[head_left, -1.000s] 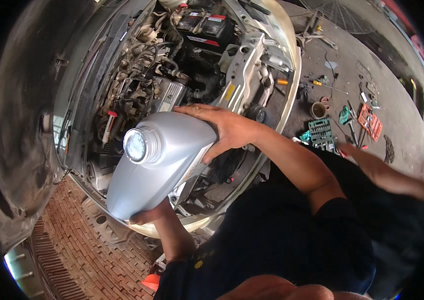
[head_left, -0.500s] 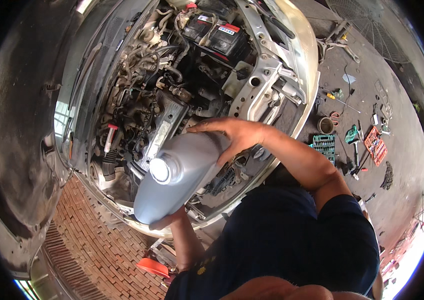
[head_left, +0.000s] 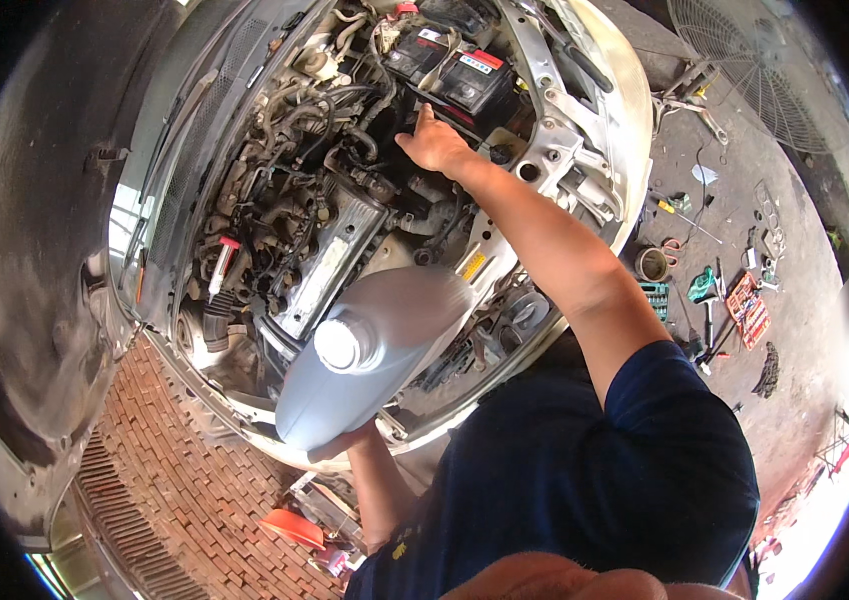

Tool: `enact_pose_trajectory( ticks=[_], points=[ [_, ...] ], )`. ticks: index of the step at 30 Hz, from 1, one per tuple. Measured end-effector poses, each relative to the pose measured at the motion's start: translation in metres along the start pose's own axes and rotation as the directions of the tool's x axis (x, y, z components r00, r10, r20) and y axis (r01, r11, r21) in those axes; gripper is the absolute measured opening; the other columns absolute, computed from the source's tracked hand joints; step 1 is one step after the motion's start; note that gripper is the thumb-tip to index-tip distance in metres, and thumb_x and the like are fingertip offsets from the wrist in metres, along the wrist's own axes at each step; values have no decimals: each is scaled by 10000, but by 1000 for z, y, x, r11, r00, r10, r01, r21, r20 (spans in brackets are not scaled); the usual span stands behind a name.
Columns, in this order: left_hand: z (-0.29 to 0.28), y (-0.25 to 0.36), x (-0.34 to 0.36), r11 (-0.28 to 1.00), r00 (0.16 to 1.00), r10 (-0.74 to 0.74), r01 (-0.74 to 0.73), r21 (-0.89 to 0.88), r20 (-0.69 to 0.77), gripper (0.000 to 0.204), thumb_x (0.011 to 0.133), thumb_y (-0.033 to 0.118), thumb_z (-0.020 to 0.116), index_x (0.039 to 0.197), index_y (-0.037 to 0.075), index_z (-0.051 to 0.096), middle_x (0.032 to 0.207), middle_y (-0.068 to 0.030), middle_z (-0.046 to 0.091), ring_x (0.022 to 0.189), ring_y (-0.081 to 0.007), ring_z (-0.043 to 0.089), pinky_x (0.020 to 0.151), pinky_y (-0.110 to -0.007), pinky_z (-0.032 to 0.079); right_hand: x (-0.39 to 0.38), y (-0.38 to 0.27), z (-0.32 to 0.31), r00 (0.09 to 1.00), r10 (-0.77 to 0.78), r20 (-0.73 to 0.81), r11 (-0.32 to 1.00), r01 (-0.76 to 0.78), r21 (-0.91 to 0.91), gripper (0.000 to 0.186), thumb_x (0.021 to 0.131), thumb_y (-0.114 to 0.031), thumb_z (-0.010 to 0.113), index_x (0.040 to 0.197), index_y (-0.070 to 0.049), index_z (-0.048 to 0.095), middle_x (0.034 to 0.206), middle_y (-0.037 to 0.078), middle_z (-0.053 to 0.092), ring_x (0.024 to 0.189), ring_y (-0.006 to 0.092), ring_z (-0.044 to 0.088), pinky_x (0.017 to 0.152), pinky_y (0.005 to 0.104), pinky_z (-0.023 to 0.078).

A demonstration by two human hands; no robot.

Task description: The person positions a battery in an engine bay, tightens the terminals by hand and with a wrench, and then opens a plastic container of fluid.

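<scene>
A big grey plastic jug (head_left: 385, 330) is tilted over the front of an open engine bay, its round white top (head_left: 340, 344) toward me. My left hand (head_left: 350, 440) grips the jug from below; the jug's body hides most of those fingers. My right hand (head_left: 435, 146) reaches out over the engine bay just short of the black car battery (head_left: 453, 72). Its forefinger and thumb are apart, and I see nothing in it. The engine's long metal cover (head_left: 333, 265) lies beyond the jug.
The raised hood (head_left: 35, 250) stands at the left. A red-capped clear tube (head_left: 222, 265) sits upright in the engine. On the floor at right are a tin can (head_left: 653, 264), a red tool case (head_left: 749, 310) and scattered tools. A large fan (head_left: 755, 70) stands far right.
My right hand has let go of the jug and moved away to the far side, toward the battery. The jug stays in my left hand at nearly the same spot.
</scene>
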State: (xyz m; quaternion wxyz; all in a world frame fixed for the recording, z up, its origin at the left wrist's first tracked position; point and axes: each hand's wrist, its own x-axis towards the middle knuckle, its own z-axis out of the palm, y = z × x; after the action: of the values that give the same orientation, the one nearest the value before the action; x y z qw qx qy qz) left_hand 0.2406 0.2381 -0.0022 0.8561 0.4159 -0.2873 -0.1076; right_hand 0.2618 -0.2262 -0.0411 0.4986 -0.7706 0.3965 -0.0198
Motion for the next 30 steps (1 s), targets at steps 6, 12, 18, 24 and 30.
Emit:
enact_pose_trajectory(
  ticks=[6,12,18,24,30],
  points=[
    [18,-3,8,905,979,138,-186,383,149,1215,921,989,258,1542,-34,470,1475,-210,596,1353,-372,598,1146,-565,498,1,-7,-3,998,34,-54,999,-36,-18,973,1051,-449,524,1746,-15,0,1622,255,524,1473,415,540,1218,502,443],
    [19,-29,3,874,959,142,-5,485,-244,1172,853,958,502,1513,-10,509,1437,-202,621,1275,-380,635,1076,-577,545,4,11,5,946,21,-323,996,-48,-75,634,955,-362,622,1473,0,577,1131,236,785,1041,344,786,886,452,625],
    [-5,-41,14,942,973,-125,177,284,-191,1345,685,1050,604,1504,-15,536,1506,-202,588,1374,-387,587,1165,-589,504,-17,23,18,966,24,-258,999,-32,-24,737,964,-232,494,1665,-37,373,1314,254,739,1172,381,740,1014,446,595],
    [-23,-34,12,938,988,-64,107,331,-137,987,886,769,649,1485,-9,548,1495,-176,602,1348,-350,599,1167,-539,468,-69,-16,-4,996,59,-64,988,-67,-138,784,982,-287,517,1682,18,339,1579,237,589,1458,406,580,1155,556,502],
    [-11,-28,8,828,988,12,-97,552,155,911,975,736,611,1526,17,505,1527,-154,569,1366,-336,580,1161,-506,455,-65,-16,-5,984,72,-163,986,-95,-139,828,1046,-298,457,1765,-97,98,1566,236,597,1423,371,617,1182,494,482]
  ],
)
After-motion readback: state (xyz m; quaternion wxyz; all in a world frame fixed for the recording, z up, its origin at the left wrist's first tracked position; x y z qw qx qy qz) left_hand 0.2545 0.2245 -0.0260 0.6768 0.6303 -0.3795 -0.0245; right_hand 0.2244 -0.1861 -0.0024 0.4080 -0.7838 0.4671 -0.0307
